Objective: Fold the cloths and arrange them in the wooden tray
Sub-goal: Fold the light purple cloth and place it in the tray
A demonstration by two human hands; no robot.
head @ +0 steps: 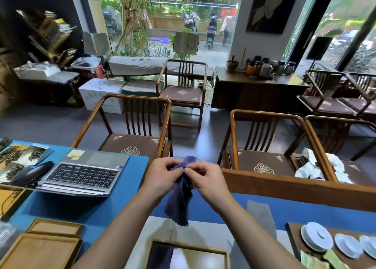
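Observation:
A dark blue cloth (179, 202) hangs in the air above the blue table, held at its top edge by both hands. My left hand (161, 176) pinches it on the left side and my right hand (205, 179) pinches it right beside, fingertips nearly touching. Below, at the bottom edge of the view, sits the wooden tray (188, 248) with a folded dark blue cloth (160, 257) in its left part and a grey cloth (198, 259) beside it. A grey cloth (261, 218) lies flat on the table to the right of my right forearm.
An open laptop (81, 175) stands at the left on the blue table (67, 207). Two more wooden trays (42, 246) lie at the bottom left. White lidded cups and saucers (317, 239) sit on a wooden board at the bottom right. Wooden chairs (130, 144) stand behind the table.

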